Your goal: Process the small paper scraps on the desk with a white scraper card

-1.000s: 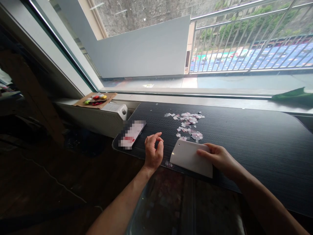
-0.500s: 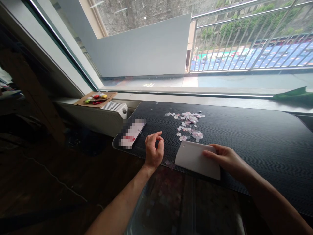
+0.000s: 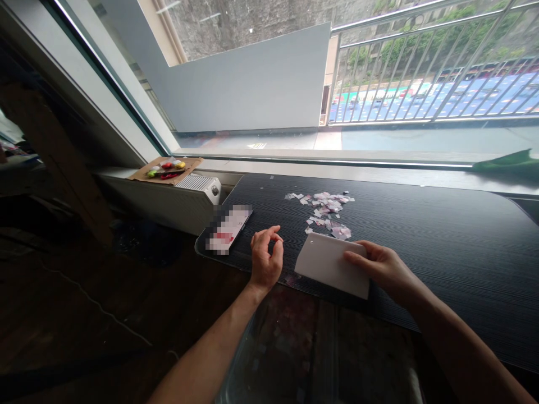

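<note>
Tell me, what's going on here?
A person's right hand grips a thin, white, four-sided sheet on the near side of a scattered pile of small, pale, flat scraps. The pile lies on a black wood-grain table. The left hand, loosely curled, shows nothing in its grasp. More scraps lie by the table's near edge.

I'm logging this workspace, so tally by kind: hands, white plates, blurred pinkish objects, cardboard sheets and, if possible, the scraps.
Hands (left hand, right hand): 2
White plate: 1
Blurred pinkish object: 1
Cardboard sheet: 1
Total: 5, leaving out the scraps, which overlap too much to count.
</note>
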A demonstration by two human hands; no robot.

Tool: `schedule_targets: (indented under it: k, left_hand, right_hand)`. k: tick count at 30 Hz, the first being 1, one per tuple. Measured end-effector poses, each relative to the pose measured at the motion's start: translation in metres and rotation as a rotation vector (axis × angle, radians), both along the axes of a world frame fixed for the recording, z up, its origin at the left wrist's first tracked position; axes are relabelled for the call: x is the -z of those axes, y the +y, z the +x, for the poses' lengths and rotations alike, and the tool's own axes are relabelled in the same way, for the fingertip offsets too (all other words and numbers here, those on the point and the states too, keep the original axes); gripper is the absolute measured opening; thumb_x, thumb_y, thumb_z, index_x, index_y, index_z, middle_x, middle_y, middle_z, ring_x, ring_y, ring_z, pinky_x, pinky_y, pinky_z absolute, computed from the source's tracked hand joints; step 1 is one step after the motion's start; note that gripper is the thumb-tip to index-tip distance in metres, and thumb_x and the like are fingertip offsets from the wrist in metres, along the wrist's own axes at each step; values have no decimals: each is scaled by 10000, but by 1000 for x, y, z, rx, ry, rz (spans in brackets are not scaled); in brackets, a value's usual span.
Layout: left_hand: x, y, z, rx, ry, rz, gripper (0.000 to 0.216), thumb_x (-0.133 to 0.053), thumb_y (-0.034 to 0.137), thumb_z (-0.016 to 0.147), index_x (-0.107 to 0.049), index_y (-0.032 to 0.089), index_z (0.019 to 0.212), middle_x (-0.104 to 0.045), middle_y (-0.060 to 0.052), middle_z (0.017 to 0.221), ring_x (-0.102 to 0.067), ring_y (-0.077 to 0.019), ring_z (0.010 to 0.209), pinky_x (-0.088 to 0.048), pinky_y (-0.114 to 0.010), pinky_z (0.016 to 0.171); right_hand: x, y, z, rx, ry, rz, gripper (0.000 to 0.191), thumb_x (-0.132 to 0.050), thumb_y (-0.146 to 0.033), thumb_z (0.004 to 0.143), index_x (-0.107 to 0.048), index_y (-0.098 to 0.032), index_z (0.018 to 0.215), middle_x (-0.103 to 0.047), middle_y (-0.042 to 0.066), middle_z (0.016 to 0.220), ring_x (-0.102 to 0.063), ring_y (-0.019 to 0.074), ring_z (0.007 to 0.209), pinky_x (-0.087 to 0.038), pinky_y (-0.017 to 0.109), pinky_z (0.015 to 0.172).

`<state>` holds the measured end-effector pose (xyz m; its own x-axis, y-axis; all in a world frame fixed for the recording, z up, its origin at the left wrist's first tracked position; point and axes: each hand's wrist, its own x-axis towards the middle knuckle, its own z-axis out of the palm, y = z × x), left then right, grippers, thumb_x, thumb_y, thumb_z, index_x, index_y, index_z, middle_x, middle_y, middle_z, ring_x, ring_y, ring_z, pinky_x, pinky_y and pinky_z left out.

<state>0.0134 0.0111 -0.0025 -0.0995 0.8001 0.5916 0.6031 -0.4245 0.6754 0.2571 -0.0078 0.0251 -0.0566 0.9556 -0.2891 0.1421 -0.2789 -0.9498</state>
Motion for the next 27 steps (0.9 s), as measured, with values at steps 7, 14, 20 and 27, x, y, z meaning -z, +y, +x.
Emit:
schedule_targets:
  k: [7, 14, 20, 27]
  left_hand:
    - [0, 0, -1, -6, 6, -13, 257, -472, 182, 866, -635, 201, 1063, -656, -29, 805, -604, -211, 937, -453, -388, 939]
    - [0, 0, -1, -4, 2, -13, 248, -473, 176, 864, -635, 200, 1051, -660, -28, 809, -604, -210, 935, -449, -383, 941]
    - [-1, 0, 0, -5, 1, -8, 239, -473, 171, 863, -638, 200, 1033, -668, -29, 811, -607, -213, 939, -450, -389, 939]
    - [0, 0, 0, -1, -7, -4, 239, -471, 169, 863, -636, 194, 1035, -666, -31, 807, -605, -212, 938, -449, -388, 936]
  right_hand:
    - [4, 3, -3, -123, -33, -4, 382, -712, -502, 711, -685, -162, 883, -712, 24, 722, -645, 178, 610, -487, 259, 517]
    - [-1, 4, -2, -105, -17, -15, 361, -732, -472, 700, -694, -159, 877, -708, 21, 720, -630, 171, 613, -479, 256, 532]
    - [-3, 4, -12, -158, -61, 16, 321, -716, -457, 704, -665, -155, 801, -671, 11, 685, -585, 150, 588, -428, 240, 507]
    - [-7, 0, -6, -175, -48, -5, 330, -717, -459, 706, -673, -161, 840, -696, 20, 724, -615, 163, 621, -462, 244, 535]
